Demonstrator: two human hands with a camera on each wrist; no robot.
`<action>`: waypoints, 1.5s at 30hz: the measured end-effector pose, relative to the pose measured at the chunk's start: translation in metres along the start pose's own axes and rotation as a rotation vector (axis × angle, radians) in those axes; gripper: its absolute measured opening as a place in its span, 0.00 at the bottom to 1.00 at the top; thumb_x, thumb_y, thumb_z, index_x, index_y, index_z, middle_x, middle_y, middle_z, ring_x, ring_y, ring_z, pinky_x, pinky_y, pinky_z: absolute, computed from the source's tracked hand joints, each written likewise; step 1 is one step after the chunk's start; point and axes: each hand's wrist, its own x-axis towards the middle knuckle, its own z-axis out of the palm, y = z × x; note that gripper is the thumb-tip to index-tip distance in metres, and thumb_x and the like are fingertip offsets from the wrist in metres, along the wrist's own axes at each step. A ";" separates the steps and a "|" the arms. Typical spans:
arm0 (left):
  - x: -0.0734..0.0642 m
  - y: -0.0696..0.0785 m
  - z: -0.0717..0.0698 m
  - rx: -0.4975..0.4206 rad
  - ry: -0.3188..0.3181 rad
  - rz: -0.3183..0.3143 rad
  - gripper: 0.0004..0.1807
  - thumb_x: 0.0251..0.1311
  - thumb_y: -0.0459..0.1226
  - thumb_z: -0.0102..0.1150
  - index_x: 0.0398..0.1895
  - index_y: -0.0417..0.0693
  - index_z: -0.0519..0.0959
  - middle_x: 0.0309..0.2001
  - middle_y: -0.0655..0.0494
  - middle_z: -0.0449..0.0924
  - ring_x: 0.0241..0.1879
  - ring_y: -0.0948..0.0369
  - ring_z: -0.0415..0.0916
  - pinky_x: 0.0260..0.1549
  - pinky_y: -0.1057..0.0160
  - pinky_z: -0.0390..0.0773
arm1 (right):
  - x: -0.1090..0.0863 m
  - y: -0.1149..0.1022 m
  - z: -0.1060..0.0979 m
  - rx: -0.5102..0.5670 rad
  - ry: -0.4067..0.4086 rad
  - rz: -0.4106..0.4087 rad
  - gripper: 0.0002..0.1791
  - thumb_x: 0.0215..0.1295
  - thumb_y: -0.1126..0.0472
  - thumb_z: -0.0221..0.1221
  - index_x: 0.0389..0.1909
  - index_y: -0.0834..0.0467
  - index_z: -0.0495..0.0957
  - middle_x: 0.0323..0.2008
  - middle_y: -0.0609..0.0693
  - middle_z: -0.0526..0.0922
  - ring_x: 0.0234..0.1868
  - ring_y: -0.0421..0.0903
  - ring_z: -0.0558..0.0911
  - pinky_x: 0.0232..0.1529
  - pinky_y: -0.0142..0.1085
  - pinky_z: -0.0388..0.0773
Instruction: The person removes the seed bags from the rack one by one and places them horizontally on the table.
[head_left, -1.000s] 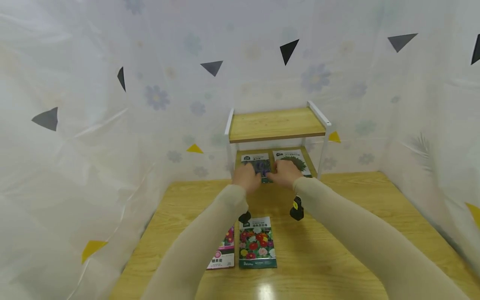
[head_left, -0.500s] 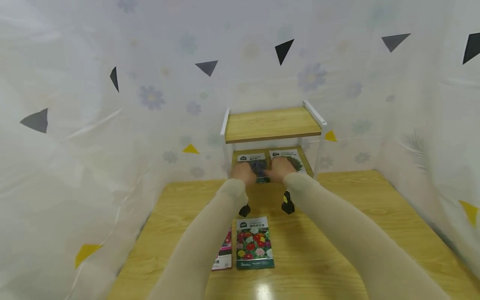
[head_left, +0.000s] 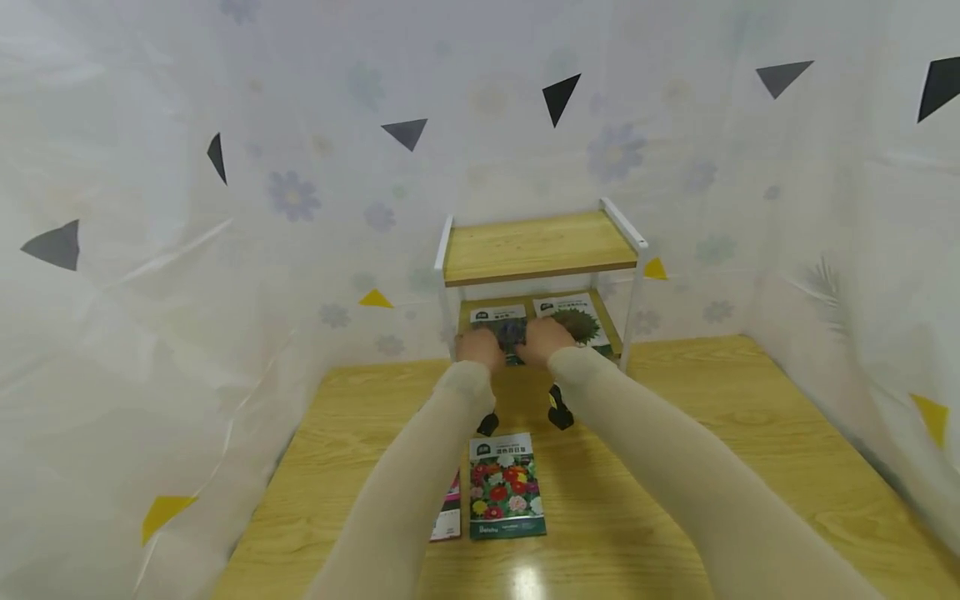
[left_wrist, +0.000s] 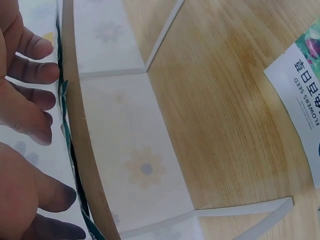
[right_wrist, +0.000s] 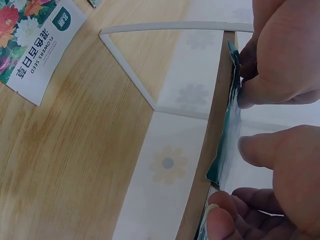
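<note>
My left hand point(head_left: 481, 347) and right hand point(head_left: 545, 340) are close together at the lower shelf's front edge. Between them, a seed packet with a purple flower picture point(head_left: 498, 314) lies on the shelf, its lower part overlapped by both hands. To its right is a packet showing a green spiky plant point(head_left: 577, 323), partly covered by the right hand. In the right wrist view a packet's teal edge point(right_wrist: 226, 145) juts slightly past the shelf edge, with fingertips right at it. There the right hand's thumb and fingers point(right_wrist: 255, 200) are spread apart, with no packet between them.
The rack's upper board point(head_left: 540, 246) overhangs the packets, framed by white metal legs point(head_left: 635, 308). On the table point(head_left: 720, 433) in front lie a red-flower seed packet point(head_left: 506, 487) and a pink-edged packet point(head_left: 447, 521), half hidden by the left sleeve point(head_left: 405, 483).
The right hand has shifted slightly left along the shelf edge, uncovering more of the spiky-plant packet. The left hand has barely moved. The head view has turned slightly right.
</note>
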 end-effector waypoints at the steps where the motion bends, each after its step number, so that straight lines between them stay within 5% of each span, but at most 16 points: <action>1: 0.001 0.000 0.001 0.011 -0.003 -0.005 0.18 0.65 0.46 0.55 0.51 0.45 0.81 0.53 0.49 0.79 0.58 0.48 0.71 0.60 0.48 0.65 | 0.001 0.001 0.001 -0.005 0.001 0.002 0.18 0.71 0.52 0.53 0.25 0.58 0.78 0.16 0.50 0.75 0.16 0.44 0.71 0.20 0.38 0.70; 10: -0.003 0.004 0.005 0.081 -0.036 -0.039 0.21 0.66 0.48 0.53 0.57 0.48 0.79 0.58 0.49 0.76 0.64 0.47 0.63 0.64 0.47 0.59 | 0.007 0.003 0.010 -0.064 0.009 -0.001 0.18 0.69 0.50 0.55 0.42 0.61 0.81 0.37 0.56 0.81 0.29 0.48 0.79 0.30 0.43 0.76; 16: -0.005 0.004 0.006 0.078 -0.038 -0.047 0.23 0.66 0.49 0.54 0.60 0.47 0.77 0.59 0.49 0.75 0.66 0.46 0.61 0.65 0.46 0.56 | 0.011 0.003 0.012 -0.036 -0.017 0.016 0.15 0.69 0.52 0.56 0.37 0.60 0.81 0.32 0.54 0.81 0.25 0.47 0.78 0.27 0.41 0.74; 22: -0.004 0.006 0.010 0.107 -0.041 -0.043 0.26 0.67 0.49 0.52 0.63 0.45 0.72 0.59 0.49 0.75 0.64 0.48 0.63 0.64 0.47 0.57 | 0.010 0.003 0.010 -0.013 -0.037 0.036 0.17 0.68 0.53 0.56 0.47 0.63 0.79 0.35 0.55 0.81 0.30 0.48 0.79 0.30 0.42 0.74; 29: -0.005 0.006 0.015 0.129 -0.029 -0.021 0.22 0.69 0.48 0.51 0.59 0.45 0.76 0.58 0.51 0.76 0.64 0.47 0.63 0.64 0.46 0.57 | 0.006 0.003 0.009 0.019 -0.045 0.054 0.13 0.67 0.55 0.54 0.38 0.60 0.82 0.36 0.55 0.82 0.31 0.50 0.78 0.30 0.42 0.72; 38: -0.006 0.006 0.023 0.100 0.003 -0.035 0.19 0.68 0.46 0.52 0.54 0.44 0.78 0.54 0.51 0.79 0.62 0.47 0.64 0.63 0.47 0.57 | 0.006 0.002 0.011 0.018 -0.020 0.066 0.25 0.66 0.52 0.57 0.57 0.65 0.75 0.51 0.61 0.79 0.45 0.56 0.80 0.40 0.47 0.77; 45: -0.007 0.009 0.022 0.105 -0.007 -0.044 0.20 0.69 0.46 0.50 0.55 0.44 0.78 0.54 0.51 0.79 0.61 0.47 0.66 0.62 0.48 0.59 | 0.004 0.002 0.009 0.039 0.001 0.069 0.26 0.65 0.53 0.59 0.59 0.65 0.74 0.55 0.62 0.77 0.52 0.59 0.78 0.44 0.50 0.77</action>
